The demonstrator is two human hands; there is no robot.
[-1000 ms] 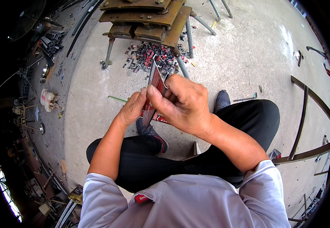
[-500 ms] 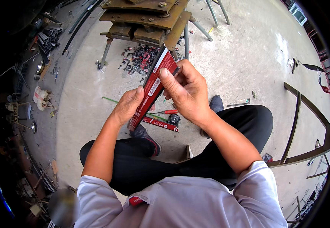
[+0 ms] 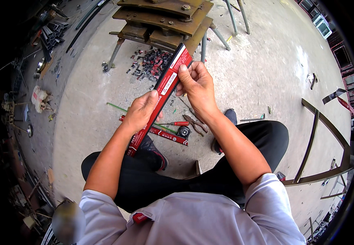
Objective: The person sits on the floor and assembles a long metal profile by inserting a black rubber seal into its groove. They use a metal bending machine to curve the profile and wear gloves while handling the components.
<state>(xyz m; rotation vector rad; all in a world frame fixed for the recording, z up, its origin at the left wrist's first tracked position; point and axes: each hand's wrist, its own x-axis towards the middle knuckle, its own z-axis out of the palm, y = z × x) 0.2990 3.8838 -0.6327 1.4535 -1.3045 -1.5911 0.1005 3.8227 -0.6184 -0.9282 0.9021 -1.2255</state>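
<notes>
One long red box [image 3: 165, 87] in the closed grip of left hand [image 3: 139, 111] and right hand [image 3: 197, 85]; a second red box [image 3: 167, 135] on the floor.

Bright, even daylight fills the centre, and the concrete floor [image 3: 266, 65] looks pale and slightly washed out. Shadows are soft and short. The fisheye lens bends straight lines near the rim, where the frame falls to black. A blurred patch sits lower left.

Pliers [image 3: 196, 123], screwdriver [image 3: 176, 123], rusty steel stand [image 3: 164, 20] on concrete floor [image 3: 266, 73]
</notes>
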